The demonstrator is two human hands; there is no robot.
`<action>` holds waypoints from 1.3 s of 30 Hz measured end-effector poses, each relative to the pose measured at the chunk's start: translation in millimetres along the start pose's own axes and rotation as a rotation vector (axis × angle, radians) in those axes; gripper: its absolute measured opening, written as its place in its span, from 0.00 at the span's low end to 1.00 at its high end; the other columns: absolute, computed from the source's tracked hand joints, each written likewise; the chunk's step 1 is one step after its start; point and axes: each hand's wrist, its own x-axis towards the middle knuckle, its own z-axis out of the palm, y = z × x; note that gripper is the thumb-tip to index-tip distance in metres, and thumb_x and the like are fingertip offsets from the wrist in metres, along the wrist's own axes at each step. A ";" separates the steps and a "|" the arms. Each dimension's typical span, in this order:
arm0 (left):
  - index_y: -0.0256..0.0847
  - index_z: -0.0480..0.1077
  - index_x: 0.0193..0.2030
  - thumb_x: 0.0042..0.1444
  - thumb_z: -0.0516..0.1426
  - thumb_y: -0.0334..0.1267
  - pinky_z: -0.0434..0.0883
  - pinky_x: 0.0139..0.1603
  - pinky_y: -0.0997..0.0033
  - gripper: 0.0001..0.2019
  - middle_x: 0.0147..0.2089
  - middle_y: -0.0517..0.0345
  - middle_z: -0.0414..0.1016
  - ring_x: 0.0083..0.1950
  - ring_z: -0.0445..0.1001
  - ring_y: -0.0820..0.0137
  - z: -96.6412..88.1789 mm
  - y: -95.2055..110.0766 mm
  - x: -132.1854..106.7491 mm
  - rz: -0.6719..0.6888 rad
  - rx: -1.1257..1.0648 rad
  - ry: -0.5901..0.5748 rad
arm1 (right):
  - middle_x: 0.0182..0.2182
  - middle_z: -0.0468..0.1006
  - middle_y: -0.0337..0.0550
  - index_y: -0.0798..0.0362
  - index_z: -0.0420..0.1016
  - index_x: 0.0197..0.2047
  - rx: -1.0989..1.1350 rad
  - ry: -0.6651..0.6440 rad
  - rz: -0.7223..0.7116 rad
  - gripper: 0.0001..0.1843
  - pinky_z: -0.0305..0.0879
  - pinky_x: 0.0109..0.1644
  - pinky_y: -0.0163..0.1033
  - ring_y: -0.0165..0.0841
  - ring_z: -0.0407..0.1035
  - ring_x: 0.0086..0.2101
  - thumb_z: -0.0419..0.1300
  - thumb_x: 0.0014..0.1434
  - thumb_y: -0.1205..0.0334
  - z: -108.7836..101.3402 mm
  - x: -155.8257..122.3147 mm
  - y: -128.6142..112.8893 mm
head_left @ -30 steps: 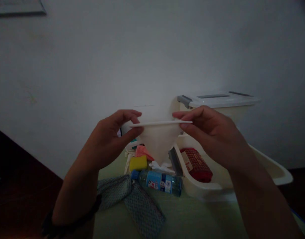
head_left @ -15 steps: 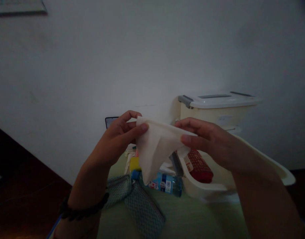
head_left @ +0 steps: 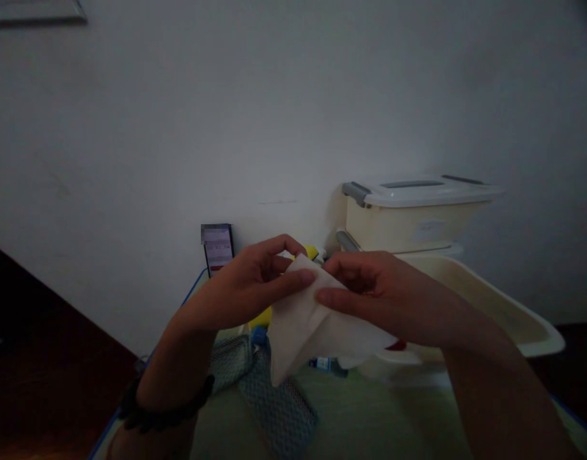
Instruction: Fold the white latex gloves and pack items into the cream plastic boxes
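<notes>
Both hands hold a folded white tissue (head_left: 303,329) up in front of me over the table. My left hand (head_left: 248,284) pinches its top corner between thumb and fingers. My right hand (head_left: 375,294) grips the tissue from the right, thumb and fingers pressed on it, close beside the left. The tissue hangs down to a point and hides most of the things behind it.
A grey mesh cloth (head_left: 269,396) lies on the pale green table (head_left: 370,415). A cream tub (head_left: 509,319) and a lidded cream box (head_left: 418,211) stand at the right. A phone (head_left: 217,246) leans on the white wall. A blue-labelled bottle (head_left: 327,364) peeks out below the tissue.
My hands have come together and moved lower. The tissue, held stretched as a flat triangle a second ago, is now folded over and bunched between them.
</notes>
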 end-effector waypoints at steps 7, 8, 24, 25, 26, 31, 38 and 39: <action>0.38 0.64 0.38 0.58 0.56 0.34 0.62 0.21 0.84 0.04 0.25 0.65 0.71 0.23 0.67 0.80 3.6 1.0 1.5 0.047 0.009 -0.031 | 0.19 0.68 0.32 0.52 0.70 0.32 0.001 0.011 -0.022 0.11 0.51 0.18 0.28 0.21 0.58 0.17 0.55 0.60 0.54 0.1 -0.4 -2.7; 0.38 0.64 0.38 0.57 0.56 0.34 0.64 0.21 0.84 0.04 0.26 0.65 0.71 0.23 0.68 0.80 3.8 0.9 1.7 0.044 -0.009 -0.031 | 0.20 0.68 0.32 0.52 0.70 0.32 0.009 0.016 -0.027 0.11 0.52 0.18 0.29 0.21 0.59 0.17 0.55 0.60 0.55 -0.1 -0.5 -2.4; 0.43 0.58 0.43 0.51 0.62 0.35 0.70 0.31 0.76 0.17 0.39 0.57 0.76 0.35 0.74 0.72 -3.5 -8.3 0.0 0.064 0.211 -0.004 | 0.29 0.76 0.37 0.49 0.71 0.38 0.161 0.129 -0.002 0.07 0.66 0.26 0.30 0.28 0.71 0.27 0.62 0.55 0.59 -26.6 -6.2 19.2; 0.43 0.57 0.43 0.51 0.61 0.35 0.68 0.29 0.78 0.17 0.39 0.58 0.75 0.33 0.73 0.73 -2.5 -7.9 -0.1 0.074 0.239 0.021 | 0.30 0.77 0.37 0.49 0.71 0.38 0.162 0.117 0.005 0.08 0.66 0.25 0.30 0.28 0.71 0.27 0.63 0.54 0.60 -26.4 -6.0 19.0; 0.44 0.55 0.42 0.52 0.61 0.35 0.67 0.27 0.79 0.17 0.39 0.59 0.75 0.32 0.72 0.75 -1.5 -7.4 -0.2 0.085 0.262 0.048 | 0.29 0.77 0.37 0.49 0.71 0.39 0.161 0.106 0.014 0.08 0.65 0.24 0.29 0.28 0.70 0.26 0.62 0.54 0.60 -26.3 -5.9 18.7; 0.44 0.55 0.39 0.53 0.60 0.36 0.64 0.25 0.81 0.15 0.32 0.65 0.67 0.29 0.66 0.77 -0.4 -7.6 0.3 0.161 0.308 0.105 | 0.31 0.78 0.38 0.49 0.73 0.43 0.177 0.168 0.010 0.11 0.66 0.22 0.30 0.28 0.70 0.25 0.61 0.55 0.58 -27.2 -5.7 16.7; 0.41 0.64 0.40 0.54 0.59 0.41 0.62 0.24 0.79 0.10 0.28 0.64 0.65 0.27 0.65 0.76 -8.9 -14.1 4.8 0.111 0.286 0.162 | 0.28 0.77 0.37 0.46 0.72 0.43 0.207 0.287 -0.022 0.10 0.65 0.19 0.31 0.28 0.69 0.21 0.61 0.56 0.57 -25.2 -4.5 15.9; 0.41 0.64 0.41 0.54 0.59 0.40 0.62 0.24 0.79 0.11 0.28 0.64 0.66 0.27 0.66 0.76 -9.6 -14.4 5.1 0.101 0.275 0.171 | 0.28 0.77 0.38 0.46 0.72 0.43 0.208 0.283 -0.022 0.10 0.65 0.19 0.31 0.29 0.69 0.21 0.61 0.56 0.56 -24.9 -4.5 16.1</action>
